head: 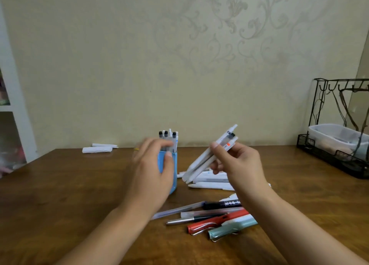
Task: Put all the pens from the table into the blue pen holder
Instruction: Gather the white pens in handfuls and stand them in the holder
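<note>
The blue pen holder [173,170] stands upright on the wooden table [79,194] with several white pens [168,137] sticking out of its top. My left hand [153,172] wraps around its left side and grips it. To the right, my right hand [237,164] holds a bundle of white pens [211,154] tilted in the air, tips pointing down-left, just right of the holder. Under that bundle more white pens [211,181] lie flat. Nearer to me lie a black marker [221,204], a clear pen [177,210], a red pen [217,220] and a mint-green pen [231,228].
Two folded white papers [97,148] lie at the table's far edge on the left. A black wire rack [337,125] with a clear plastic box [335,136] stands at the far right. A white shelf [14,113] rises beside the left edge.
</note>
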